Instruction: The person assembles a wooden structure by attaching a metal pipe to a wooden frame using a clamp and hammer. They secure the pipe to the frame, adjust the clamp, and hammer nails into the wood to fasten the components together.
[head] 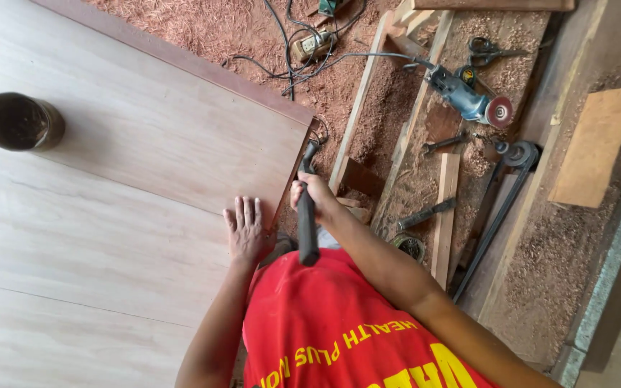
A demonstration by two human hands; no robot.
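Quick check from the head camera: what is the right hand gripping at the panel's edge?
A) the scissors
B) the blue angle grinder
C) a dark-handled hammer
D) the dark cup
C: the right hand is closed round the dark handle of a hammer at the edge of the wooden panel, while the blue angle grinder lies apart on the bench.

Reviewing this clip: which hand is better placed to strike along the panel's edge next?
Right, probably. The right hand already grips the hammer, whose head sits at the edge of the plywood panel. The left hand lies flat on the panel, empty, apparently steadying it.
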